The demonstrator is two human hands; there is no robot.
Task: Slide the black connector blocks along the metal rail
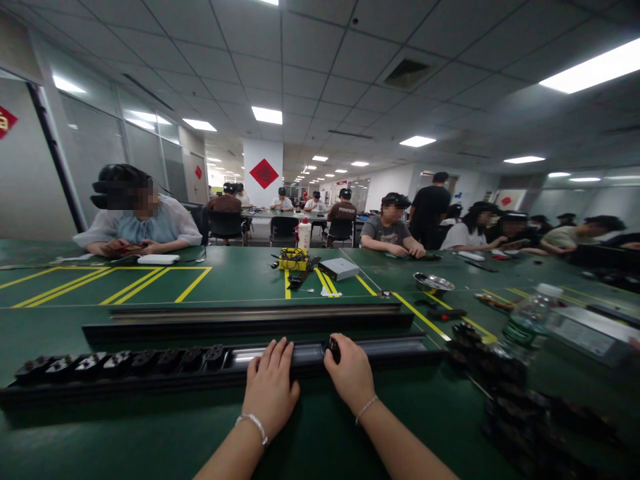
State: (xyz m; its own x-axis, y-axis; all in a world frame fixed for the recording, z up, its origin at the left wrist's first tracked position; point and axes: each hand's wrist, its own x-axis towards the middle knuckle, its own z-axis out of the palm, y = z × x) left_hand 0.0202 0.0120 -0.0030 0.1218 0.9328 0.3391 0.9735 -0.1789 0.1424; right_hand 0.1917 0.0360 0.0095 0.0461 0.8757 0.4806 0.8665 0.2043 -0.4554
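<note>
A long black rail [390, 352] lies across the green table in front of me. Several black socket-like modules [167, 360] with prongs or knobs on top sit in a row in its left half, a few with pale parts. My left hand [271, 387] rests with its fingers stretched out over the bare middle stretch of the rail, just right of the last module. Farther right, my right hand [353, 377] is closed around a small black module [333, 348] at the rail; the fingers partly hide it, and I cannot tell whether it is seated.
Behind lies a second black rail [250, 323]. To the right are a heap of dark modules [520, 407], a water bottle [533, 323] and a metal bowl [434, 283]. A yellow item [294, 260] and grey box [339, 269] stand farther back. Other people sit across the table.
</note>
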